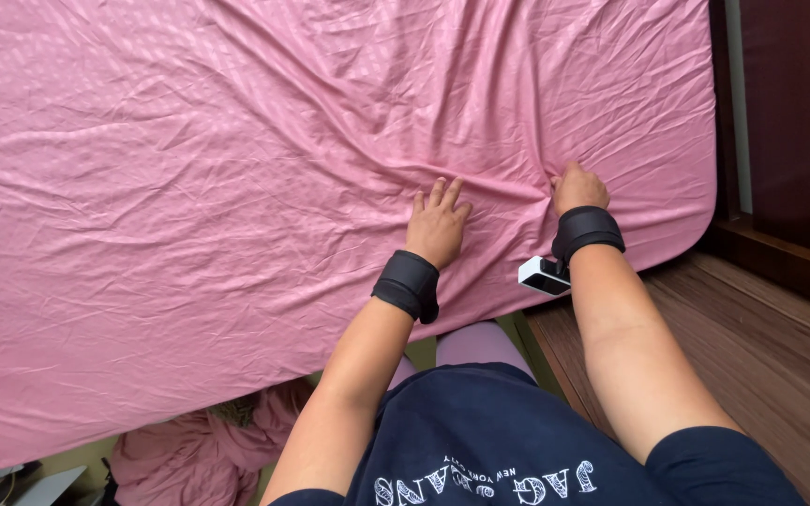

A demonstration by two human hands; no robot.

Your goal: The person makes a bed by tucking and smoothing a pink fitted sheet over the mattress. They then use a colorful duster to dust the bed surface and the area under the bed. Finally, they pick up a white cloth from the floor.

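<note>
Left hand (437,225) lies flat and wide on the pink wrinkled cotton bed sheet (236,187), which covers the whole bed. Right hand (577,187) looks curled, maybe pinching a fold. Far cloth lies fairly smooth; many wrinkles are left near both hands.

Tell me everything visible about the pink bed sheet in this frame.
The pink bed sheet is thin, slightly shiny fabric with a faint woven pattern, spread over the mattress and covering its rounded far-right corner. It is heavily wrinkled, with creases fanning out from the hands. The left hand lies flat on it, fingers spread; the right hand pinches a fold. Its near edge hangs down by the person's legs.
</note>
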